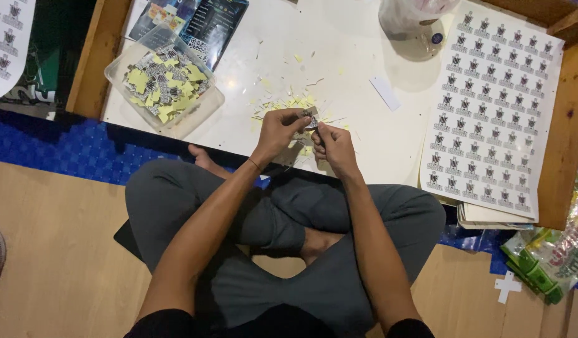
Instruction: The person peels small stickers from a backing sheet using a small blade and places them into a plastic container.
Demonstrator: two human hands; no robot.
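Note:
My left hand (pixel 277 130) and my right hand (pixel 334 148) meet over the near edge of a low white table (pixel 358 69). Between their fingertips they pinch one small dark sticker (pixel 311 116). The left hand grips it from the left, and the right thumb and fingers touch its right side. Just beyond the hands lies a scatter of yellow paper scraps (pixel 293 104). A clear plastic tub (pixel 165 81) with several cut stickers and yellow backing pieces sits to the left. A printed sticker sheet (pixel 493 106) lies to the right.
A clear plastic bag (pixel 409 17) stands at the table's far side, and dark printed packets (pixel 201 22) lie at the top left. A green and white packet (pixel 548 256) rests on the floor at right. My crossed legs in grey trousers (pixel 301 250) sit below the table edge.

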